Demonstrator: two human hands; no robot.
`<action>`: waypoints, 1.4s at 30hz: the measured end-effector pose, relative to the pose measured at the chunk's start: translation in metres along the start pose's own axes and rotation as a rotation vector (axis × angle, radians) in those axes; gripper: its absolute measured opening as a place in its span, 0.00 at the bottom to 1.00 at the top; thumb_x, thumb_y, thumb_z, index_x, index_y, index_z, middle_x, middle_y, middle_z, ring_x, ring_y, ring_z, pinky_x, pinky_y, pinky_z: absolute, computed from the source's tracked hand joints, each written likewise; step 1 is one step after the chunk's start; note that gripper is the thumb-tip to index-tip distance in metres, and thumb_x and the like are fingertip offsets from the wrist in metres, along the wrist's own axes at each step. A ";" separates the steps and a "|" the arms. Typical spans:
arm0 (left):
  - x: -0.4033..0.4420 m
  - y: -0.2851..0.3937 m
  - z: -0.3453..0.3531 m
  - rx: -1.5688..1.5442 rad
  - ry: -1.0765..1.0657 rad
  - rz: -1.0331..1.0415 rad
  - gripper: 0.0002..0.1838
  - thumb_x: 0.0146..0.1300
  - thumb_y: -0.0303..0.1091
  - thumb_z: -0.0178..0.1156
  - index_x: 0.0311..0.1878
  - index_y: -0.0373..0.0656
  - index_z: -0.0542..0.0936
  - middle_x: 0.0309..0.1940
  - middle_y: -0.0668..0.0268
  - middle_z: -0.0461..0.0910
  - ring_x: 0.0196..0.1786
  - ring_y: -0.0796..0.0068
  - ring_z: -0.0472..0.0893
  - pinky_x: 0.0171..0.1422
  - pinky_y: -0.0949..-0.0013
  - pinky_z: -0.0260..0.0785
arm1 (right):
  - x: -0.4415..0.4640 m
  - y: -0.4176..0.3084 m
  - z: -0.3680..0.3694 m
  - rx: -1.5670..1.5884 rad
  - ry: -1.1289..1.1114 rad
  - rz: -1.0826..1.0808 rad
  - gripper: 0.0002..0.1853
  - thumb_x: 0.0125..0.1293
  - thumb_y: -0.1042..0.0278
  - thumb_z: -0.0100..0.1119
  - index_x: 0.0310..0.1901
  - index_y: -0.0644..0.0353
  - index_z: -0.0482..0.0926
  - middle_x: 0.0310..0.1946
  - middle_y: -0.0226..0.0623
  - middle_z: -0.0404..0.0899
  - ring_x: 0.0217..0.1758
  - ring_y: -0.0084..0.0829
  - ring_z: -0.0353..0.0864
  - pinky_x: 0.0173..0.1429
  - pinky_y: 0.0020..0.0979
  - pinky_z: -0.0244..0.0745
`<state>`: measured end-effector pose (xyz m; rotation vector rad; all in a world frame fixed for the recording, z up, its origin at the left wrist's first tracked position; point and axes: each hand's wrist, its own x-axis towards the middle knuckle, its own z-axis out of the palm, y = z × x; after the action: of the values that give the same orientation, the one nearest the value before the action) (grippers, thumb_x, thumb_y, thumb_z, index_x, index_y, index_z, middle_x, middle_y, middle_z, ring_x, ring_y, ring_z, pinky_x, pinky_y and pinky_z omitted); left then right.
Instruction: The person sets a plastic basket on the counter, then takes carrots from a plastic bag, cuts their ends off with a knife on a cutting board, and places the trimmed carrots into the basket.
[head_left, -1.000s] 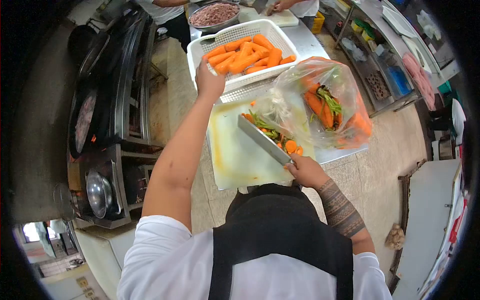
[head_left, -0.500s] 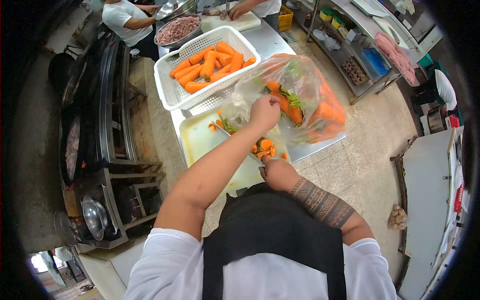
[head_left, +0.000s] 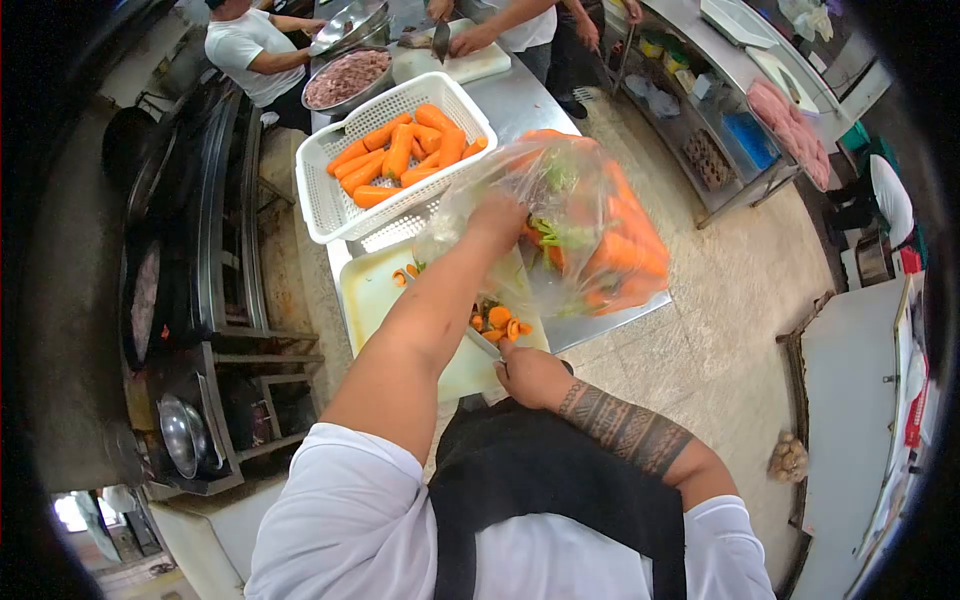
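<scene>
Toward the right edge of the metal worktop [head_left: 535, 105], a crinkled, clear plastic bag [head_left: 600, 220] of carrots, left hand [head_left: 497, 220] in its mouth, film obscuring whether grip wide or narrow. Along the left edge, a rigid, perforated white basket [head_left: 315, 205] of smooth carrots, apparently kept within reach. At the near left corner, a flat cutting board [head_left: 375, 310]; above it, right hand [head_left: 535, 378] closed round a knife [head_left: 484, 341], low beside round carrot trimmings [head_left: 497, 318].
</scene>
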<state>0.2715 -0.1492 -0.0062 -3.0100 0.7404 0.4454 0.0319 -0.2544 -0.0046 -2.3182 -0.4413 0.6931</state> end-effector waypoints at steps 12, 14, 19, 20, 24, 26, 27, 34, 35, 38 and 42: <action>-0.195 -0.025 -0.045 -1.453 0.722 -0.192 0.31 0.55 0.31 0.82 0.57 0.39 0.73 0.47 0.62 0.85 0.50 0.68 0.85 0.57 0.63 0.79 | 0.013 0.000 -0.008 -0.045 -0.080 0.049 0.25 0.77 0.56 0.51 0.65 0.68 0.71 0.46 0.63 0.85 0.52 0.61 0.85 0.58 0.57 0.78; -0.240 -0.049 -0.039 -1.479 0.744 -0.337 0.35 0.52 0.36 0.85 0.58 0.38 0.75 0.45 0.62 0.86 0.49 0.69 0.85 0.57 0.63 0.79 | 0.016 -0.003 -0.007 -0.042 -0.063 0.068 0.24 0.77 0.55 0.51 0.64 0.67 0.72 0.46 0.64 0.85 0.52 0.61 0.85 0.58 0.57 0.78; -0.309 -0.084 0.060 -0.875 0.291 -0.730 0.38 0.48 0.45 0.86 0.56 0.36 0.78 0.46 0.52 0.87 0.50 0.54 0.86 0.58 0.54 0.78 | 0.022 -0.012 -0.002 -0.052 -0.029 0.087 0.20 0.77 0.54 0.53 0.55 0.67 0.74 0.42 0.62 0.84 0.48 0.63 0.85 0.53 0.58 0.77; -0.317 -0.079 0.077 -0.787 0.223 -0.741 0.38 0.48 0.45 0.86 0.57 0.36 0.78 0.46 0.51 0.86 0.51 0.51 0.86 0.59 0.53 0.77 | 0.021 -0.015 0.001 0.013 0.042 0.040 0.18 0.77 0.56 0.55 0.51 0.66 0.74 0.37 0.60 0.83 0.44 0.62 0.84 0.49 0.56 0.76; -0.339 -0.066 0.127 -0.600 0.316 -0.678 0.37 0.50 0.44 0.83 0.59 0.37 0.78 0.51 0.50 0.83 0.57 0.46 0.81 0.64 0.48 0.73 | 0.019 -0.049 0.002 0.191 0.184 -0.020 0.12 0.76 0.63 0.59 0.47 0.66 0.74 0.25 0.49 0.77 0.28 0.47 0.79 0.37 0.44 0.71; -0.349 -0.054 0.134 -0.519 0.354 -0.687 0.34 0.52 0.40 0.81 0.59 0.36 0.78 0.52 0.50 0.80 0.57 0.46 0.79 0.65 0.48 0.72 | 0.017 -0.067 0.001 0.169 0.207 -0.083 0.12 0.76 0.64 0.59 0.49 0.65 0.74 0.25 0.49 0.77 0.28 0.48 0.80 0.37 0.44 0.72; -0.353 -0.051 0.135 -0.476 0.375 -0.691 0.33 0.53 0.39 0.80 0.60 0.36 0.77 0.52 0.50 0.78 0.58 0.46 0.77 0.65 0.48 0.71 | 0.018 -0.077 -0.001 0.159 0.219 -0.117 0.12 0.76 0.64 0.60 0.49 0.65 0.75 0.25 0.48 0.78 0.28 0.48 0.80 0.37 0.45 0.72; -0.375 -0.044 0.147 -0.471 0.422 -0.669 0.31 0.57 0.35 0.76 0.61 0.32 0.77 0.51 0.50 0.76 0.55 0.47 0.76 0.63 0.49 0.70 | 0.013 -0.123 0.005 0.044 0.137 -0.265 0.13 0.76 0.65 0.59 0.53 0.65 0.74 0.29 0.53 0.82 0.34 0.58 0.83 0.40 0.52 0.75; -0.375 -0.044 0.149 -0.468 0.431 -0.670 0.32 0.57 0.34 0.76 0.62 0.32 0.76 0.52 0.50 0.76 0.56 0.47 0.76 0.63 0.50 0.70 | 0.014 -0.125 0.008 0.037 0.105 -0.270 0.13 0.76 0.65 0.59 0.53 0.65 0.74 0.30 0.53 0.82 0.35 0.59 0.83 0.40 0.53 0.75; -0.374 -0.043 0.150 -0.475 0.434 -0.673 0.32 0.57 0.34 0.76 0.63 0.31 0.76 0.52 0.50 0.76 0.55 0.47 0.76 0.63 0.51 0.70 | 0.024 -0.121 0.024 -0.007 0.010 -0.256 0.13 0.76 0.62 0.57 0.49 0.63 0.73 0.29 0.52 0.84 0.35 0.59 0.84 0.41 0.55 0.77; -0.374 -0.043 0.148 -0.529 0.411 -0.696 0.31 0.56 0.30 0.75 0.63 0.35 0.76 0.53 0.49 0.76 0.58 0.44 0.76 0.64 0.48 0.70 | 0.035 -0.115 0.042 -0.063 -0.079 -0.238 0.13 0.76 0.59 0.56 0.46 0.62 0.72 0.28 0.54 0.83 0.35 0.58 0.85 0.42 0.58 0.77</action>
<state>-0.0660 0.0695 -0.0475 -3.5823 -0.5497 -0.0206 0.0214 -0.1336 0.0349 -2.2533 -0.7705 0.6632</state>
